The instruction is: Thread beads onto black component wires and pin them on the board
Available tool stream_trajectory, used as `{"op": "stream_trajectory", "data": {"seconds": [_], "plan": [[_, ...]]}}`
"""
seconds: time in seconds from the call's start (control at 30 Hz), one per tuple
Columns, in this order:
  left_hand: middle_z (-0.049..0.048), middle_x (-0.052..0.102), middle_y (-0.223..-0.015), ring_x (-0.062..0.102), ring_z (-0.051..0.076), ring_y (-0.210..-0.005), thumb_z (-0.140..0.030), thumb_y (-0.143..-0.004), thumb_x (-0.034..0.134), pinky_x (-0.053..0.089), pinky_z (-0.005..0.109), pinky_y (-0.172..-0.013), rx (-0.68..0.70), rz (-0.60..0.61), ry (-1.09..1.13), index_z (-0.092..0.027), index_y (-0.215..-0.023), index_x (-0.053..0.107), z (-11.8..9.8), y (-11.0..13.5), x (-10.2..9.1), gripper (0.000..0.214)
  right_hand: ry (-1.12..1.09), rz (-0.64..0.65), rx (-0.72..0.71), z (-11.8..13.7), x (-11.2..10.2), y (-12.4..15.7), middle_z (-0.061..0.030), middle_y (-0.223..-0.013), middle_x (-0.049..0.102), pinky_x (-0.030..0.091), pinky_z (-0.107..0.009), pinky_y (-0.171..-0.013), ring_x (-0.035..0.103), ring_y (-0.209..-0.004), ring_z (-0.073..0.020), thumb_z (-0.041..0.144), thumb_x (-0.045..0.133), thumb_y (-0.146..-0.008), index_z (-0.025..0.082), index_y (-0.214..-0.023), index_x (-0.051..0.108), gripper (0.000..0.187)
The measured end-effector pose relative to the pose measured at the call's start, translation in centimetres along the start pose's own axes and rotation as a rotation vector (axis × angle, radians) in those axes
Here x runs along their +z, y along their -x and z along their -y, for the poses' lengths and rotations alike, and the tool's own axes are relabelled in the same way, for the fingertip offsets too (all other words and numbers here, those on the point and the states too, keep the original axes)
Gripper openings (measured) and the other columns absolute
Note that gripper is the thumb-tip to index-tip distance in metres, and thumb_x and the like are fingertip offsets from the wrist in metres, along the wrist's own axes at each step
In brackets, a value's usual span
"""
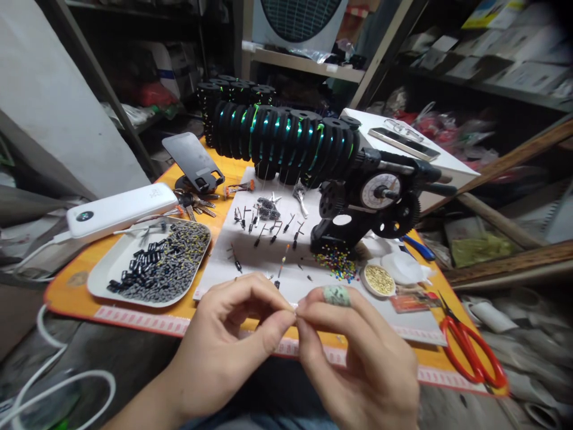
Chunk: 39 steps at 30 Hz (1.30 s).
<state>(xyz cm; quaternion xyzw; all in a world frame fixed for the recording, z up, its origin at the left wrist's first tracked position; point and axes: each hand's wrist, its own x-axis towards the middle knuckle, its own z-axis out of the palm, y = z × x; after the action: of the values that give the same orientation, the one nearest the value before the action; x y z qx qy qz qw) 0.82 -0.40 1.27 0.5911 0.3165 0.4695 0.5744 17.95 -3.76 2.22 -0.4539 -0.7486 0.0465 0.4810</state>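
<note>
My left hand (246,334) and my right hand (353,352) meet at the fingertips over the table's front edge. Thumb and index finger of each are pinched together, and whatever they hold is too small to make out. Green tape (336,295) wraps a finger of my right hand. Just beyond lies a white sheet (215,263) with several small dark pieces with thin stems (274,233). A thin orange-tipped piece (283,263) lies closest to my fingers. Farther back stands a black winding device with a dial (380,190) and a row of black spools (286,137).
A white tray (96,280) of small grey and black parts is at left, beside a white power bank (120,209) and a phone stand (192,161). At right are colourful beads (338,263), a dish of gold beads (378,280), red-handled scissors (474,352) and blue-handled pliers (418,248).
</note>
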Motion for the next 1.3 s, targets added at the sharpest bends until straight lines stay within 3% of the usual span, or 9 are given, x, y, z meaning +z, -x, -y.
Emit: {"op": "stream_trajectory", "data": {"seconds": [0.07,0.2,0.47,0.67,0.77,0.9,1.0,1.17,1.3], "plan": [[-0.0013,0.065,-0.079,0.063,0.012,-0.074,-0.015,-0.093,0.065,0.053,0.018,-0.068,-0.034,0.042,-0.037,-0.021,-0.083,0.067,-0.3,-0.1,-0.2,0.012,0.173,-0.024,-0.179,-0.1,-0.3,0.0,-0.0070,-0.091,0.070,0.063,-0.027,-0.074,0.070,-0.087,-0.0172,0.001,0.066,-0.086,0.016,-0.097,0.068,0.020],[-0.0004,0.064,-0.079,0.062,0.014,-0.073,-0.018,-0.095,0.063,0.052,0.022,-0.066,-0.046,0.139,-0.133,-0.020,-0.084,0.066,-0.8,-0.4,-0.7,0.012,0.335,0.103,-0.434,-0.4,-1.3,0.0,-0.0094,-0.106,0.078,0.063,-0.027,-0.093,0.067,-0.116,-0.0221,0.004,0.068,-0.089,0.013,-0.097,0.070,0.013],[0.0063,0.072,-0.086,0.071,0.013,-0.080,0.003,-0.087,0.069,0.058,0.018,-0.075,0.609,0.025,-0.504,-0.011,-0.098,0.069,-0.1,-0.4,-0.7,0.018,-0.103,0.063,-0.016,-0.2,-0.9,-0.7,-0.0041,-0.084,0.071,0.058,-0.027,-0.075,0.069,-0.084,-0.0145,0.000,0.062,-0.084,0.017,-0.087,0.066,0.017],[0.0039,0.071,-0.075,0.064,0.014,-0.066,-0.004,-0.091,0.066,0.057,0.023,-0.064,0.734,0.083,-0.674,-0.013,-0.092,0.065,-0.3,-0.6,-0.9,0.009,-0.136,0.173,-0.021,-0.2,-1.3,-0.6,-0.0041,-0.087,0.070,0.055,-0.024,-0.079,0.067,-0.086,-0.0132,0.001,0.063,-0.085,0.015,-0.092,0.065,0.016],[0.0002,0.065,-0.071,0.061,0.012,-0.064,0.002,-0.082,0.065,0.053,0.020,-0.062,0.586,0.034,-0.605,-0.016,-0.084,0.062,-0.4,-0.5,-0.6,0.019,-0.072,0.155,-0.100,-0.2,-1.1,-0.5,-0.0084,-0.094,0.068,0.054,-0.025,-0.086,0.065,-0.096,-0.0156,0.000,0.062,-0.087,0.012,-0.097,0.064,0.016],[-0.0033,0.058,-0.071,0.056,0.011,-0.063,0.002,-0.073,0.058,0.049,0.018,-0.055,0.158,0.012,-0.330,-0.021,-0.076,0.058,-0.4,-0.4,-0.2,0.023,-0.040,0.154,-0.168,-0.2,-0.5,-0.7,-0.0091,-0.099,0.064,0.053,-0.024,-0.092,0.062,-0.102,-0.0152,-0.003,0.059,-0.089,0.012,-0.101,0.059,0.019],[-0.0029,0.057,-0.072,0.053,0.011,-0.063,-0.002,-0.076,0.058,0.049,0.018,-0.055,-0.046,0.054,-0.070,-0.020,-0.075,0.059,-0.3,-0.4,-0.1,0.018,-0.101,0.150,-0.160,-0.2,-0.3,-0.8,-0.0068,-0.103,0.062,0.052,-0.020,-0.095,0.062,-0.104,-0.0129,-0.004,0.057,-0.089,0.013,-0.104,0.058,0.023],[-0.0052,0.058,-0.072,0.055,0.008,-0.065,0.003,-0.076,0.059,0.048,0.014,-0.061,-0.044,0.043,0.041,-0.021,-0.077,0.062,-0.1,-0.3,-0.1,0.024,-0.044,0.075,-0.133,-0.2,-0.1,-0.1,-0.0044,-0.116,0.054,0.047,-0.020,-0.107,0.058,-0.118,-0.0133,-0.003,0.063,-0.087,0.017,-0.105,0.060,0.027],[-0.0050,0.063,-0.076,0.061,0.009,-0.068,0.002,-0.079,0.061,0.050,0.014,-0.062,0.012,-0.007,-0.067,-0.023,-0.080,0.063,-0.1,0.0,-0.1,0.025,-0.136,0.025,-0.004,0.1,0.5,0.6,-0.0045,-0.113,0.056,0.052,-0.022,-0.099,0.060,-0.111,-0.0136,-0.002,0.062,-0.085,0.018,-0.108,0.063,0.030]]}}
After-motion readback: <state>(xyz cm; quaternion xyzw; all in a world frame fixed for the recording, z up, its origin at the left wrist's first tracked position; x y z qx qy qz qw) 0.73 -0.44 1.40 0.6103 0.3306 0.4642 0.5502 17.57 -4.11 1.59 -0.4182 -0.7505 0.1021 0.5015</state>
